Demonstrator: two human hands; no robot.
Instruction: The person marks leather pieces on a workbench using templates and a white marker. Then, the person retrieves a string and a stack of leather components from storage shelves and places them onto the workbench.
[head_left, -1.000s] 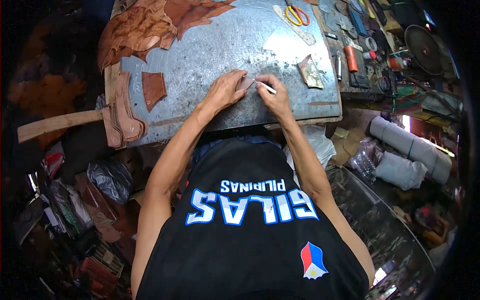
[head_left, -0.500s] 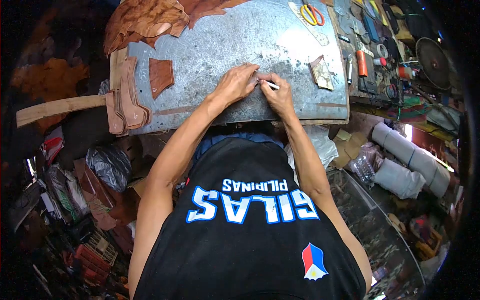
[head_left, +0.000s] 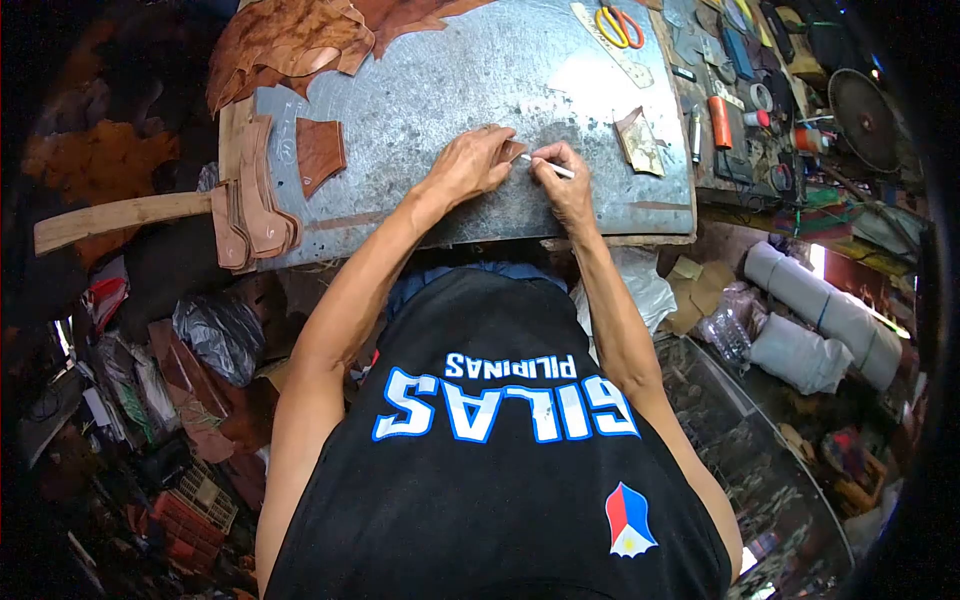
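Note:
My left hand [head_left: 474,165] is closed over a small brown leather piece [head_left: 513,151], with one corner of it showing past the fingertips. Most of that piece is hidden under the hand. A slim white pen [head_left: 549,167] is pinched in my right hand [head_left: 566,190], its tip pointing left close to the leather's edge. Both hands rest over the front middle of a grey metal work surface [head_left: 420,95]. To their left lies another cut brown leather piece [head_left: 320,157]. A folded scrap with pale patches [head_left: 639,142] lies to the right.
Large brown hides [head_left: 290,45] cover the far left. Stacked leather shapes [head_left: 258,200] sit at the left edge beside a projecting wooden strip [head_left: 130,217]. Scissors [head_left: 620,27] rest on a pale template [head_left: 612,48] at the back right. A cluttered tool bench [head_left: 735,110] adjoins the right side.
My right hand with the pen has shifted slightly right, away from my left hand. More of the small leather piece shows between them. My left hand has hardly moved.

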